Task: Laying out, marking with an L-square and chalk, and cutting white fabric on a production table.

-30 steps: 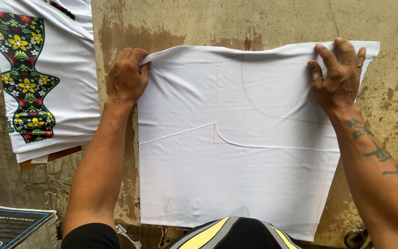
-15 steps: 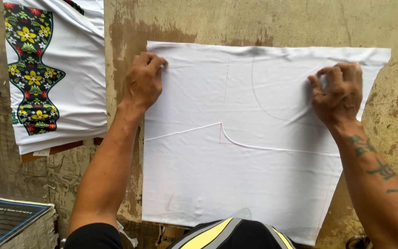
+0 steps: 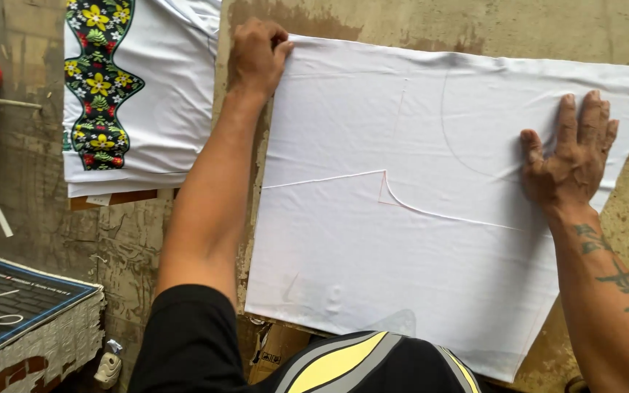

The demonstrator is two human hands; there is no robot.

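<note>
The white cloth lies flat on the worn tabletop. The left hand pinches its top corner, fingers together. The right hand presses flat on it, fingers spread apart.

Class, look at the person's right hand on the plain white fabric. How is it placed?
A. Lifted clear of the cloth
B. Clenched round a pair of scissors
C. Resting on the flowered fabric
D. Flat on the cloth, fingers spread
D: the right hand lies palm-down with fingers spread on the white fabric, while the left hand grips its upper left corner.
</note>
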